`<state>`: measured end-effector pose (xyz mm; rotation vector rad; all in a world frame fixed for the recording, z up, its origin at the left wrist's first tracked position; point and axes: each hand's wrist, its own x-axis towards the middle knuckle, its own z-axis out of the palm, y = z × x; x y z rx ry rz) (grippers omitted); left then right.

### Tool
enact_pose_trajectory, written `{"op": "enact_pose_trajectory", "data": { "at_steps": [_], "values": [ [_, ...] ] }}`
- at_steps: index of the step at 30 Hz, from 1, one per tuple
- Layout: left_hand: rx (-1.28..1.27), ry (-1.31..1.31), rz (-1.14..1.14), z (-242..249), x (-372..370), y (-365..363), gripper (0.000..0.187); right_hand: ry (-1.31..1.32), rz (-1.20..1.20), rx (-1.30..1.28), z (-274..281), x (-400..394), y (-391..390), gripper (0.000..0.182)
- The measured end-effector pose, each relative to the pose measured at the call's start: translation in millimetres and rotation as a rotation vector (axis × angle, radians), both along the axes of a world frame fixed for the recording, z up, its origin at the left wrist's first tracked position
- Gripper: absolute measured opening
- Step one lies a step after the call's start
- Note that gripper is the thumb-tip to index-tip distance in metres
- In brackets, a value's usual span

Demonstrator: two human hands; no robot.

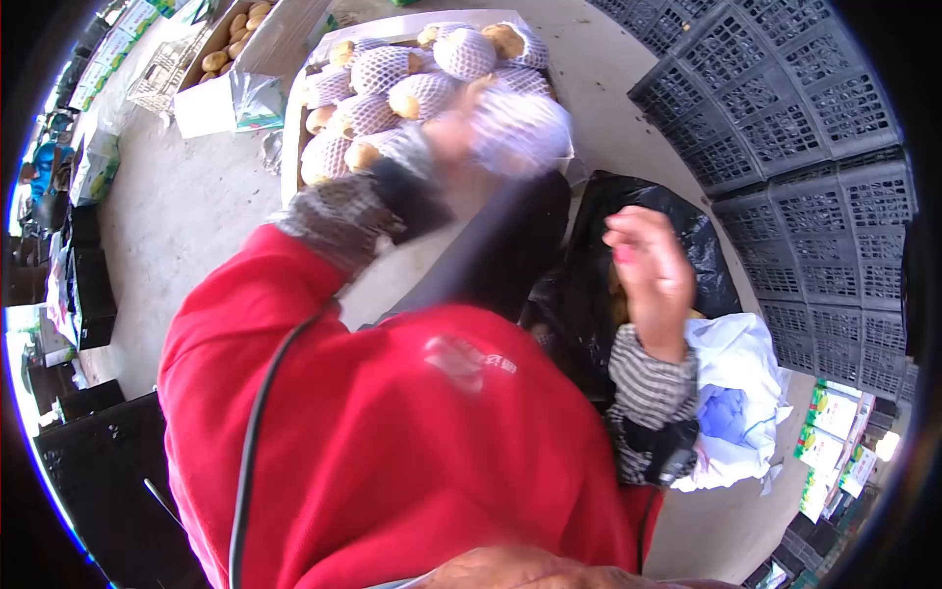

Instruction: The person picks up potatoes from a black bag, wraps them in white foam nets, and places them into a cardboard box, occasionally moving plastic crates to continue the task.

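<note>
My left hand (453, 135), smeared by motion, is closed on a fruit in a white foam net (520, 133) over the near right corner of an open carton (292, 157). Inside that carton, tan fruits in foam nets (380, 72) lie packed close together. To the right, my right hand (655, 280) is raised in front of a black plastic bag (702, 236). Its fingers are loosely bent, thumb apart, with nothing visible between them. Something yellowish in the bag shows partly behind this hand.
Black plastic crates (775, 88) are stacked along the right side. Beside my right wrist lies a white bag (760, 368) with bluish-purple material inside. Another carton of tan fruits (235, 34) stands at the far left, near a pale basket (167, 74). Printed boxes (829, 432) sit at lower right.
</note>
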<state>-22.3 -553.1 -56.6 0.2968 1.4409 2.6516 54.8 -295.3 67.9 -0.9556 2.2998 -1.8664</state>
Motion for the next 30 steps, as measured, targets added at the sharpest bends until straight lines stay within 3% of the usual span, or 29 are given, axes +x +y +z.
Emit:
{"op": "enact_pose_trajectory", "data": {
  "at_steps": [2, 3, 4, 5, 6, 8, 9, 11, 14, 15, 17, 19, 21, 23, 24, 25, 27, 29, 30],
  "values": [
    [-0.453, -0.007, 0.326, 62, 34, -61, 0.049, -0.167, 0.233, -0.412, 27, 3, 3, 0.025],
    [-0.472, 0.054, 0.483, 62, 36, -99, 0.044, -0.130, 0.342, -0.494, 46, 8, -3, 0.029],
    [-0.490, 0.121, 0.635, 64, 36, -141, 0.045, -0.126, 0.452, -0.503, 60, 12, -6, 0.022],
    [-1.094, 0.339, 0.741, 67, 42, -191, 0.055, -0.128, 0.562, -0.508, 75, 16, -8, 0.015],
    [-0.721, 0.308, 0.735, 65, 46, -209, 0.055, -0.201, 0.669, -0.558, 89, 21, -15, 0.010],
    [-1.031, 0.164, 0.875, 43, 60, -239, 0.050, -0.298, 0.770, -0.584, 110, 28, -21, 0.009],
    [-1.173, 0.064, 0.909, 9, 65, -254, 0.050, -0.353, 0.667, -0.574, 118, 40, -20, 0.010],
    [-1.645, 0.336, 0.660, -44, 86, -254, 0.046, -0.470, 0.466, -0.556, 135, 64, -19, 0.014],
    [-1.553, 0.127, 0.585, -43, 88, -269, 0.038, -0.452, 0.618, -0.563, 135, 54, -16, 0.014],
    [-1.091, -0.071, 0.508, -60, 77, -299, 0.041, -0.454, 0.673, -0.565, 134, 51, -15, 0.014],
    [-1.053, -0.140, 0.749, -34, 63, -265, 0.047, -0.425, 0.745, -0.575, 132, 50, -11, 0.014],
    [-1.207, 0.064, 0.750, -95, 41, -290, 0.061, -0.378, 0.770, -0.589, 131, 51, -6, 0.015],
    [-1.219, -0.039, 0.698, -69, 49, -273, 0.060, -0.371, 0.771, -0.609, 132, 55, 3, 0.015],
    [-1.318, -0.110, 0.571, -74, 46, -302, 0.060, -0.374, 0.752, -0.624, 135, 62, 15, 0.015],
    [-1.601, -0.227, 0.572, -40, 54, -280, 0.060, -0.372, 0.740, -0.636, 136, 65, 20, 0.015],
    [-1.800, -0.188, 0.690, -22, 56, -264, 0.057, -0.465, 0.747, -0.597, 141, 66, 17, 0.015],
    [-1.763, 0.058, 0.861, -10, 48, -248, 0.051, -0.657, 0.749, -0.522, 150, 69, 12, 0.015],
    [-1.685, 0.378, 0.880, 1, 35, -209, 0.040, -0.592, 0.607, -0.595, 144, 83, 10, 0.016],
    [-1.519, 0.430, 0.794, 16, 33, -170, 0.030, -0.559, 0.532, -0.629, 141, 91, 11, 0.018]
  ]
}}
